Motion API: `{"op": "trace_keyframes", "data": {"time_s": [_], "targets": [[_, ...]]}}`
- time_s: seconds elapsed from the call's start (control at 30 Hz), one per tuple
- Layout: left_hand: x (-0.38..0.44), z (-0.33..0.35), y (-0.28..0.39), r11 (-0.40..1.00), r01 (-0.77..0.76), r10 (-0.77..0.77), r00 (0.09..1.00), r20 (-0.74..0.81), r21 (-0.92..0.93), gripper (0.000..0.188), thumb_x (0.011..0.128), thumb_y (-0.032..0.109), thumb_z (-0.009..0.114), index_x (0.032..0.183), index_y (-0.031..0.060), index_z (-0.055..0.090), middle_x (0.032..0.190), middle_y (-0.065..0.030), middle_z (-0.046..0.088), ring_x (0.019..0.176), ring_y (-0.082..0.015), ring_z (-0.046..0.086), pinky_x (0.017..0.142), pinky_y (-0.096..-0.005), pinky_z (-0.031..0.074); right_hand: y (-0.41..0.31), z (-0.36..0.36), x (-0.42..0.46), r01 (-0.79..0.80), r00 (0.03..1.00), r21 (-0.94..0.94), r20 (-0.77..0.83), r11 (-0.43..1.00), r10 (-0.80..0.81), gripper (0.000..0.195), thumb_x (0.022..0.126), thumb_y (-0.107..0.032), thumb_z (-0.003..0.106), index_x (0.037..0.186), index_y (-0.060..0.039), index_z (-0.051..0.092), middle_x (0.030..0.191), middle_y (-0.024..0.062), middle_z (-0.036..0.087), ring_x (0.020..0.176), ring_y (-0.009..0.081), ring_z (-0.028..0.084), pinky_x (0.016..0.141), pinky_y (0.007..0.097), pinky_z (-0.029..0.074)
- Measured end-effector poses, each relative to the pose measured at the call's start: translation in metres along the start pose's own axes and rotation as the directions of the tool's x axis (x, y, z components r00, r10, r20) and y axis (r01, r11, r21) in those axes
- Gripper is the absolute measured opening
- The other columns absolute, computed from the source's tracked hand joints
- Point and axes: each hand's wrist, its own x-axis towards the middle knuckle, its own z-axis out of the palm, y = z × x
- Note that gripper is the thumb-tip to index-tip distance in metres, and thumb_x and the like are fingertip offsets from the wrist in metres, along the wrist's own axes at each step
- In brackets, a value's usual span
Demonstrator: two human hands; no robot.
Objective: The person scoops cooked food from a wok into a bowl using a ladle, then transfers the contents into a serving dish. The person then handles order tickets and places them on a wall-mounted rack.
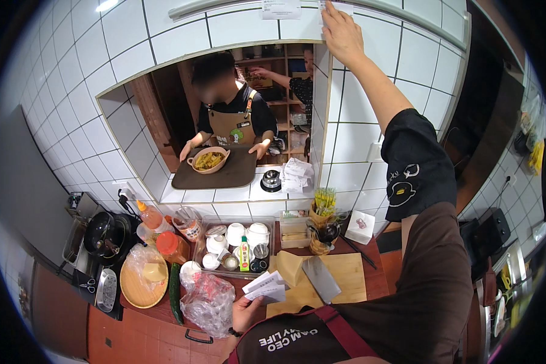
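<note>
My right hand [342, 34] is raised to the tiled wall above the pass-through window, its fingers over a paper slip [349, 10] under a metal rail [414, 23]. Another printed slip [281, 10] hangs to its left. Low in front of me, my left hand [247, 313] holds several printed slips [267, 289] near the wooden cutting board [352, 273]. A cleaver [322, 278] and a pale wedge-shaped food piece [289, 267] lie on that board. Through the window, a person in an apron holds a brown tray [241, 175] bearing a two-handled bowl of food [208, 160].
A call bell [271, 180] and paper slips [295, 175] occupy the window ledge. On the counter are a clear bin of white bowls [200, 268], a cucumber [175, 293], plastic bags [209, 305], a round wooden tray [126, 291] and sauce bottles [151, 216]. Another person is behind the window.
</note>
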Motion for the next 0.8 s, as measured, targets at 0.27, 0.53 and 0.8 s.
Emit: {"op": "trace_keyframes", "data": {"time_s": [0.27,0.53,0.8], "targets": [[-0.004,0.009,0.015,0.981,-0.125,0.128,0.992,-0.015,0.147,0.023,0.082,0.004,0.057,0.104,-0.0027,0.058,0.099,-0.0055,0.061,0.090,-0.0105,0.055,0.082,-0.0247,0.042,0.003,0.000,0.010,-0.023,1.000,0.012,-0.009,1.000,0.023,0.042,0.076,-0.012,0.045,0.116,-0.0008,0.045,0.125,0.0199,0.040,0.107,0.0361,0.042,0.091,0.0439,0.036],[0.000,0.031,0.068,0.871,-0.101,0.190,0.972,-0.139,0.481,0.020,0.082,0.010,0.058,0.098,-0.0004,0.061,0.086,-0.0003,0.061,0.077,-0.0048,0.051,0.067,-0.0210,0.043,-0.080,-0.032,-0.114,-0.387,0.841,0.699,0.535,0.601,-0.081,0.027,0.084,-0.024,0.054,0.104,-0.0067,0.060,0.108,0.0055,0.058,0.101,0.0177,0.052,0.089,0.0306,0.039],[0.014,0.067,0.100,0.795,-0.464,0.465,0.880,0.098,0.391,0.017,0.081,0.003,0.058,0.097,0.0005,0.063,0.079,0.0008,0.056,0.067,-0.0026,0.046,0.055,-0.0169,0.036,-0.205,-0.126,-0.263,-0.916,0.313,0.398,0.792,0.054,-0.524,0.039,0.083,-0.027,0.057,0.112,-0.0022,0.055,0.106,0.0049,0.058,0.092,0.0115,0.053,0.080,0.0246,0.041]]}}
